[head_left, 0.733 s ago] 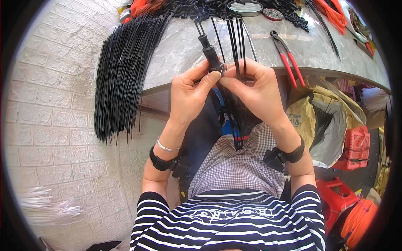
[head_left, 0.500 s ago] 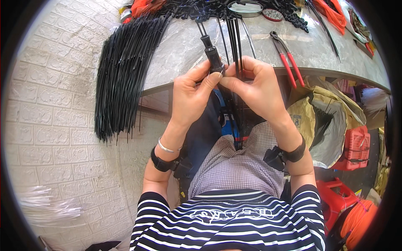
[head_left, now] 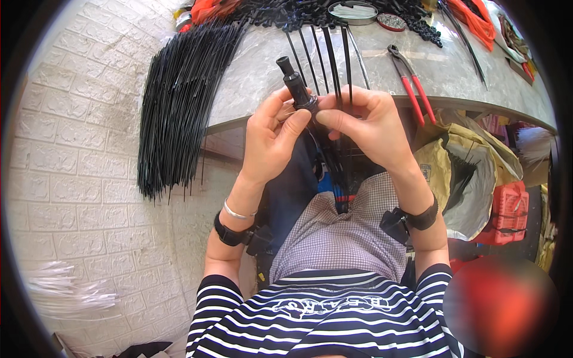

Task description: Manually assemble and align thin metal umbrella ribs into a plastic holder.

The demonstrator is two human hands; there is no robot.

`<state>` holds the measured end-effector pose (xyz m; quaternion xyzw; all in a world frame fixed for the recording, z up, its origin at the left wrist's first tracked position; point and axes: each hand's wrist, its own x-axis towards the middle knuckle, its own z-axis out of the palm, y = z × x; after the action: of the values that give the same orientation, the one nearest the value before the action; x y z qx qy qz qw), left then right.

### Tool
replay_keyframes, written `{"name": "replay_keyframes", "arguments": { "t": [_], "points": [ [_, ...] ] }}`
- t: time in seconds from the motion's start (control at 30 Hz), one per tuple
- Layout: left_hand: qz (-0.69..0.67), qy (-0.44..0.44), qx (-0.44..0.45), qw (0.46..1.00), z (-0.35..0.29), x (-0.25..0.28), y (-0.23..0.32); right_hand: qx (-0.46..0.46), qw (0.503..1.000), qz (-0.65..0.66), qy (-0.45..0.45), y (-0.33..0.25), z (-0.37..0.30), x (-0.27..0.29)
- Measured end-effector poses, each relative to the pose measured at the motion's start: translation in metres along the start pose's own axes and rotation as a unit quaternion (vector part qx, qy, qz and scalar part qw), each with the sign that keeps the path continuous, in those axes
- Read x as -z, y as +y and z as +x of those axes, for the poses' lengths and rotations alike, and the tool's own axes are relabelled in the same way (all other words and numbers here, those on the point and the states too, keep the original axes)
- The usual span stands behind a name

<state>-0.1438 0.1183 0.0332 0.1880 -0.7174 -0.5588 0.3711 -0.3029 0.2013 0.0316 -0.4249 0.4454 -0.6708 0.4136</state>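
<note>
My left hand (head_left: 271, 134) is closed round a black stepped tubular fitting (head_left: 294, 86), pinched between thumb and fingers, its narrow end tilted up and away. Beside it, my right hand (head_left: 364, 125) is closed with thumb against fingers, its thumb tip close to the fitting's lower end. Several thin black rods (head_left: 328, 56) fan out past the fitting toward the table and run between and behind my right fingers. Below my hands, the rods gather into a dark bundle (head_left: 338, 173) reaching down to my lap. What the fingertips pinch at the joint is partly hidden.
A thick sheaf of black rods (head_left: 185, 113) hangs over the grey table's (head_left: 382, 71) left edge. Red-handled pliers (head_left: 412, 83) lie on the right. Black plastic pieces (head_left: 268, 13) and round tins (head_left: 352, 12) sit at the back. An open sack (head_left: 471, 191) and red crate (head_left: 510, 209) stand right.
The rods beyond the fitting have spread wider apart across the table edge. The thin strips seen above the fitting's narrow end no longer line up with it. Both hands stay nearly in place.
</note>
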Motion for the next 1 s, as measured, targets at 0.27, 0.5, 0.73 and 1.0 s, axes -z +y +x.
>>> {"name": "replay_keyframes", "arguments": {
  "t": [0.27, 0.5, 0.73, 1.0],
  "points": [
    [-0.02, 0.006, -0.012, 1.0, -0.003, -0.002, -0.003, 0.119, 0.985, -0.118, 0.047, 0.004, -0.01, -0.007],
    [-0.025, 0.023, -0.03, 0.999, -0.006, -0.001, -0.006, 0.106, 0.986, -0.125, 0.036, 0.001, -0.013, -0.007],
    [-0.016, -0.022, -0.036, 0.999, -0.005, 0.007, -0.003, 0.035, 0.979, -0.198, -0.007, 0.006, 0.004, 0.019],
    [-0.018, -0.075, -0.057, 0.995, 0.004, 0.006, 0.0, -0.065, 0.954, 0.167, -0.242, 0.038, 0.017, 0.03]
  ]
}}
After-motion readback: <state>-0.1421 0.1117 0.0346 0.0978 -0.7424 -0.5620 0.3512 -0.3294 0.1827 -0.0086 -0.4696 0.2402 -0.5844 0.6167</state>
